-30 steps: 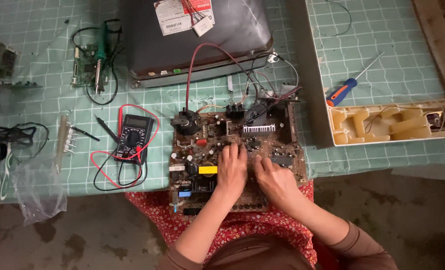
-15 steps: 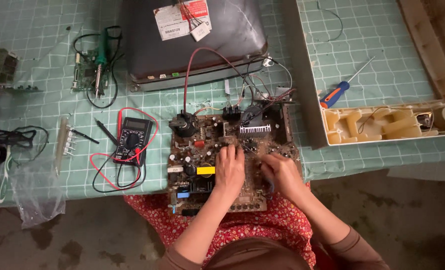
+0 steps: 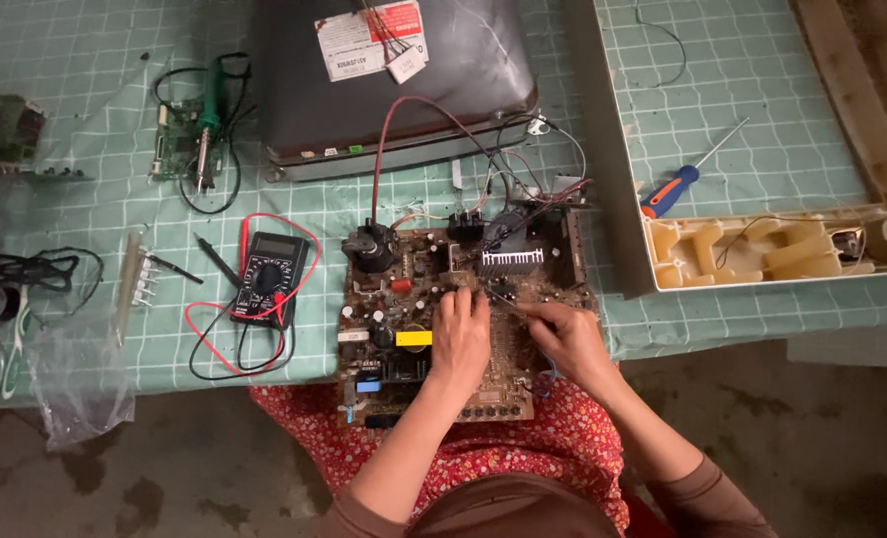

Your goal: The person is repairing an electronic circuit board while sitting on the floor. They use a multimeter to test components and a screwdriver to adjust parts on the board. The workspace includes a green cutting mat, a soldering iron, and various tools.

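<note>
A brown circuit board (image 3: 403, 299) crowded with components lies partly on the table edge and partly over my lap. My left hand (image 3: 460, 337) rests on the middle of the board, its fingertips pressed down among small parts near a finned heat sink (image 3: 510, 262). My right hand (image 3: 571, 344) lies just to its right and pinches a thin metal tool (image 3: 519, 309) whose tip points left toward my left fingertips. What my left fingers grip, if anything, is hidden.
A dark picture tube (image 3: 393, 80) stands behind the board, joined to it by a red wire (image 3: 381, 149). A multimeter (image 3: 269, 277) with red and black leads lies left. Further left are a soldering iron (image 3: 204, 120) and a plastic bag (image 3: 80, 374). At the right are a screwdriver (image 3: 677, 184) and a cream plastic casing (image 3: 762, 254).
Both hands stay on the middle of the board; my right hand has shifted slightly up and to the right. The view has moved a little.
</note>
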